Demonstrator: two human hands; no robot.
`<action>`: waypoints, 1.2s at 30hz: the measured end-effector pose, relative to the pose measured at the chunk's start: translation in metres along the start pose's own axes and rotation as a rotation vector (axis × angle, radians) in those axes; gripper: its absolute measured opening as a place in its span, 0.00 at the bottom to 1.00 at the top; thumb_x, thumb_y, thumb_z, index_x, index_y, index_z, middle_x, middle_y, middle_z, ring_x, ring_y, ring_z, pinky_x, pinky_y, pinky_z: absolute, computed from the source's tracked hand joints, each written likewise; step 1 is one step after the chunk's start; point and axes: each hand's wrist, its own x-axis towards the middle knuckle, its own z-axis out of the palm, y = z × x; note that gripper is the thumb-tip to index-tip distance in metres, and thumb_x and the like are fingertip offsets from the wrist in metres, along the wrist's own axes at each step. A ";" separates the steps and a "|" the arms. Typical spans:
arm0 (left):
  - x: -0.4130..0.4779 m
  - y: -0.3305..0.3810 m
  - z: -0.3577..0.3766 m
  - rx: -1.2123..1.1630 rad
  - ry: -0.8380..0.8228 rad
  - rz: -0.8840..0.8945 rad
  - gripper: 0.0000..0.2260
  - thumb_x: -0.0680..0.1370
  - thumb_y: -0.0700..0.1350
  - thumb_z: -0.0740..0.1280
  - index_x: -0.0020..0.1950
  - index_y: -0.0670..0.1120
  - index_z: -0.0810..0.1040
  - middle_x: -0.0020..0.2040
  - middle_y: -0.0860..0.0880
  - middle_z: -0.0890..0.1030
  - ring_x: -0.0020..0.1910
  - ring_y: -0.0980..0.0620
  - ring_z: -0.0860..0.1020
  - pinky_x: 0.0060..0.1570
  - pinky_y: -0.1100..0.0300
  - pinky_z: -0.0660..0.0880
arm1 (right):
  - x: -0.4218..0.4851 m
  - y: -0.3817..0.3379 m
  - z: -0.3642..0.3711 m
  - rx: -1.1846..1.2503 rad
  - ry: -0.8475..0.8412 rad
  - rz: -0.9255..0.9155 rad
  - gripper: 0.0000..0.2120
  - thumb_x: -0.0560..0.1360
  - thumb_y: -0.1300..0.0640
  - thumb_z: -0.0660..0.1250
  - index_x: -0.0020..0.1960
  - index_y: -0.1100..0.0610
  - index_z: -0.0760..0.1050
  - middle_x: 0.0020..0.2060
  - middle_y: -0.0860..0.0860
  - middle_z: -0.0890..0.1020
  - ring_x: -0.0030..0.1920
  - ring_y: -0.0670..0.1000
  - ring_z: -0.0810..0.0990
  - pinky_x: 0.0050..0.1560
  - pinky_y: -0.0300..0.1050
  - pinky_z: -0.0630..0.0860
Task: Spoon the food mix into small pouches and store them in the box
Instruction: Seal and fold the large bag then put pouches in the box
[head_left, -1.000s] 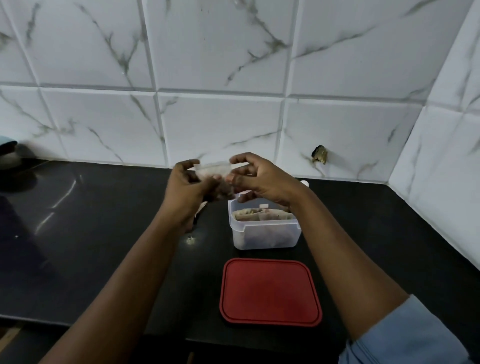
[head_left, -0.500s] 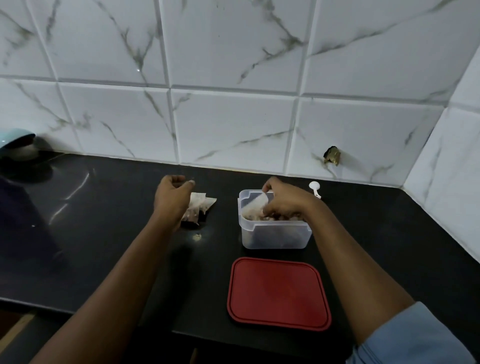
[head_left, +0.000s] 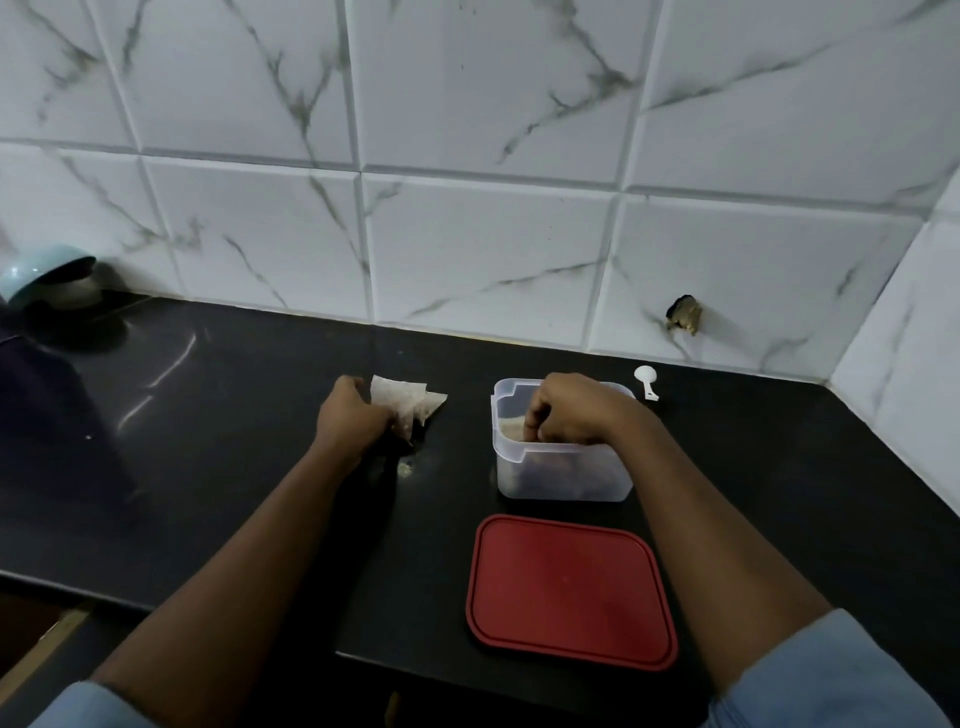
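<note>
Kitchen worktop, seen from above: we find the L hand (head_left: 353, 421) w/ its grip curled round a small heap of thin, whitish, see-through pouches (head_left: 413, 401). They lie crumpled on the glossy black stone worktop (head_left: 234, 415), left of the clear, round-cornered plastic box (head_left: 561, 475). The R hand (head_left: 571, 410) dips into the box, fingers bent down onto the brownish fill (head_left: 511, 430); we cannot tell whether that grip clamps anything. A flat red plastic lid (head_left: 571, 590) lies in front of the box, a small white plastic spoon (head_left: 645, 380) behind it, nr the wall.
</note>
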 end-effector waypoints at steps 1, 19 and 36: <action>-0.002 0.000 0.000 -0.005 0.011 0.002 0.29 0.71 0.40 0.75 0.69 0.49 0.70 0.58 0.44 0.80 0.52 0.44 0.83 0.53 0.45 0.84 | -0.001 0.001 -0.003 0.044 0.020 -0.003 0.14 0.76 0.67 0.68 0.49 0.52 0.88 0.45 0.51 0.87 0.42 0.50 0.85 0.38 0.39 0.77; -0.062 0.095 0.043 -0.556 -0.509 0.121 0.13 0.80 0.50 0.72 0.58 0.42 0.79 0.48 0.44 0.85 0.42 0.48 0.83 0.43 0.54 0.81 | -0.034 0.032 -0.035 0.795 0.248 -0.026 0.26 0.74 0.69 0.75 0.66 0.55 0.69 0.44 0.59 0.86 0.42 0.59 0.88 0.49 0.59 0.86; 0.002 0.030 0.039 0.364 -0.008 -0.025 0.23 0.80 0.53 0.69 0.72 0.47 0.68 0.72 0.40 0.73 0.74 0.36 0.66 0.70 0.39 0.63 | -0.022 0.024 -0.029 -0.137 0.178 0.154 0.08 0.76 0.66 0.72 0.54 0.57 0.84 0.50 0.55 0.85 0.49 0.53 0.83 0.54 0.47 0.81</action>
